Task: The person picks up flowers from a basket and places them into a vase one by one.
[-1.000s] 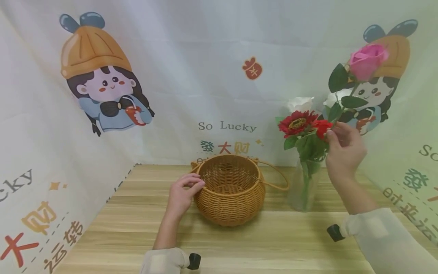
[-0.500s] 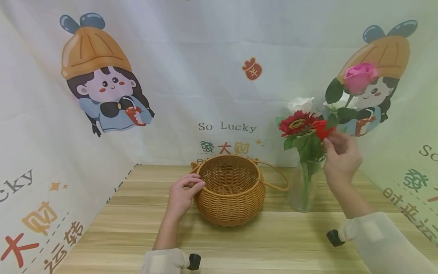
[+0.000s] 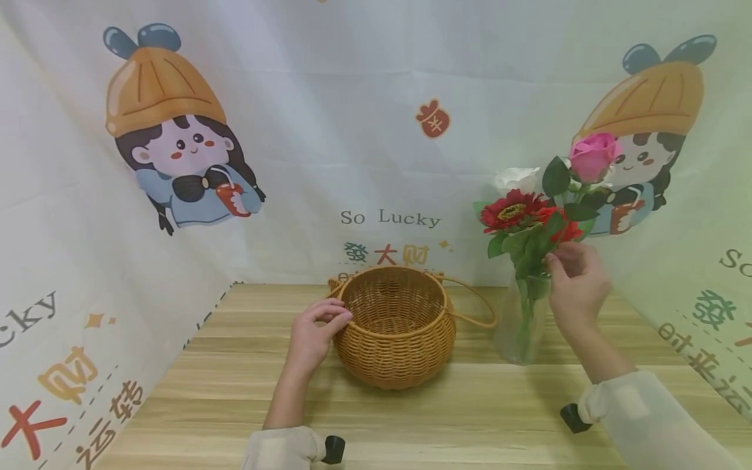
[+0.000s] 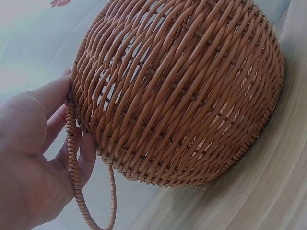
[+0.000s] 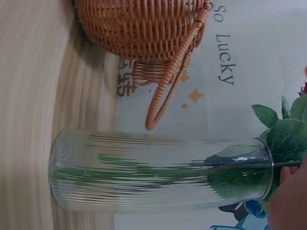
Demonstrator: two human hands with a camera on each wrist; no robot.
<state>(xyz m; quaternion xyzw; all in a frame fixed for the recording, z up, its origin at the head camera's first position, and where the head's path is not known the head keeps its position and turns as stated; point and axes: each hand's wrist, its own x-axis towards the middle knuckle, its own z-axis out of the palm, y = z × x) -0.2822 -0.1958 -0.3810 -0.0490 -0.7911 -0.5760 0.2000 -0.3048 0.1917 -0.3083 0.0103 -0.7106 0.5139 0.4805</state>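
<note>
A brown woven wicker basket (image 3: pixel 395 359) stands on the table, its opening facing up. My left hand (image 3: pixel 317 333) pinches the left side of its rim; in the left wrist view the basket's loop handle (image 4: pixel 73 158) crosses that hand. With my right hand (image 3: pixel 578 287) I pinch the stem of a pink rose (image 3: pixel 593 156) just above the mouth of a ribbed clear glass vase (image 3: pixel 517 333). Around it in the vase are a dark red flower (image 3: pixel 512 211), a bright red flower (image 3: pixel 568 228) and white flowers behind. Green stems (image 5: pixel 120 172) show through the glass.
The wood-grain table (image 3: pixel 458 418) bears the basket and, to its right, the vase. A second basket handle (image 3: pixel 478 303) sticks out towards the vase. Printed white cloth (image 3: pixel 311 117) hangs behind and on both sides.
My right hand has moved down and to the left, lowering the pink rose towards the vase. My left hand and the basket have stayed in place.
</note>
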